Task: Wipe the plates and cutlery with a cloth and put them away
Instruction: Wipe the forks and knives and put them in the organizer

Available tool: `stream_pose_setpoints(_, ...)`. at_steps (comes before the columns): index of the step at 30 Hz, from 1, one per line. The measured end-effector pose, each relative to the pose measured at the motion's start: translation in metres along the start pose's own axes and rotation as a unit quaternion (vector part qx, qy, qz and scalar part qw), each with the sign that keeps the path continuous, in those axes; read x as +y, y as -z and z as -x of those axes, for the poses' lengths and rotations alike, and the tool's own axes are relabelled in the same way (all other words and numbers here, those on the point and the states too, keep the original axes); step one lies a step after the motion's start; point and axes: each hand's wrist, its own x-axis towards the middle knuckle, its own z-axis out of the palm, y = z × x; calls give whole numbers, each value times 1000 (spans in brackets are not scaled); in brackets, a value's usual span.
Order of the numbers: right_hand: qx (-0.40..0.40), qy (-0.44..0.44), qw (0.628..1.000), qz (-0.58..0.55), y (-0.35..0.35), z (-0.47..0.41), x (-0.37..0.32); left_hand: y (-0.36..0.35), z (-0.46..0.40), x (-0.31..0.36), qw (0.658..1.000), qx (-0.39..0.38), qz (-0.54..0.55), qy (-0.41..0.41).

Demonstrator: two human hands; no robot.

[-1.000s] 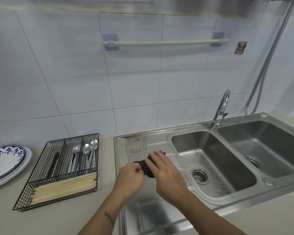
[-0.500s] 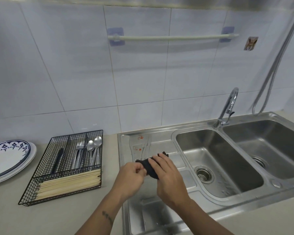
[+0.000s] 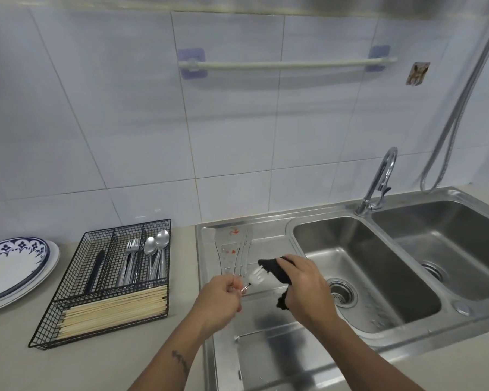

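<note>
Over the steel drainboard [image 3: 268, 244], my left hand [image 3: 219, 299] grips the handle of a fork [image 3: 255, 277], whose blurred tines point up and right. My right hand [image 3: 302, 283] holds a black cloth [image 3: 274, 270] just right of the tines. Several dirty utensils [image 3: 236, 251] with red stains lie on the drainboard behind my hands. A black wire cutlery basket [image 3: 68, 280] on the counter to the left holds forks, spoons, a dark-handled utensil and chopsticks. Stacked plates [image 3: 9, 266], the top one with a blue pattern, sit at the far left.
A double steel sink [image 3: 378, 266] with a faucet [image 3: 378, 182] lies to the right. A towel rail [image 3: 288, 64] hangs on the tiled wall. A metal hose [image 3: 458, 108] hangs at the right. Beige counter [image 3: 17, 362] runs along the front.
The fork's tines have come out of the cloth: my hands have drawn apart, the left pulling the fork leftward. The camera has shifted slightly.
</note>
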Motion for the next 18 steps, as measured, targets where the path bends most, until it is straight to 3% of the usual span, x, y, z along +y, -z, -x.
stream_pose_setpoints(5, 34, -54, 997, -52, 10, -4, 3, -2, -4, -7, 992, 70, 98, 45)
stream_pose_setpoints(10, 20, -85, 987, -133, 8, -5, -12, -4, -9, 15, 980, 135, 143, -1)
stream_pose_setpoints(15, 31, -15, 992, -125, 2, 6, -44, -9, -12, 38, 964, 165, 210, -4)
stream_pose_setpoints(18, 27, 59, 995, -81, -10, 17, -52, -4, -14, 42, 923, 171, 340, 53)
